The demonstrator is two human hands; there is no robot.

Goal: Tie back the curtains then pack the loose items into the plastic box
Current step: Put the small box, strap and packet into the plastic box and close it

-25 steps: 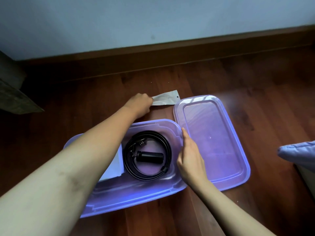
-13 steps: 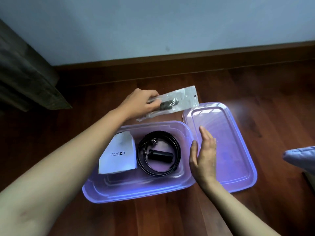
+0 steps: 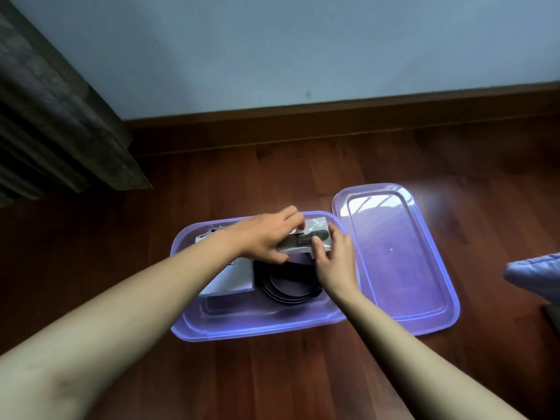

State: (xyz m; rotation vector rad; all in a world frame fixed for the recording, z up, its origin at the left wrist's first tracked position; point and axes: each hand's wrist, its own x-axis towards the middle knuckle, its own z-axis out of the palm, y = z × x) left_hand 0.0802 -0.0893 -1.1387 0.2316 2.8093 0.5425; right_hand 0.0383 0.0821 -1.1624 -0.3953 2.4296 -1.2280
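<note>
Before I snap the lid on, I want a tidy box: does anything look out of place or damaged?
Nothing stands out. Both hands hold the clear packet over the plastic box; the lid lies flat beside it.

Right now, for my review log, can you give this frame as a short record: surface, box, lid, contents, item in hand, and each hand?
surface: wooden floor by a wall
box: purple plastic box, open
lid: purple lid, flat on the floor, touching the box's right side
contents: coiled black cable, white packet
item in hand: clear plastic bag with a dark part inside, over the box
left hand: grip on bag's left end
right hand: grip on bag's right end
</note>
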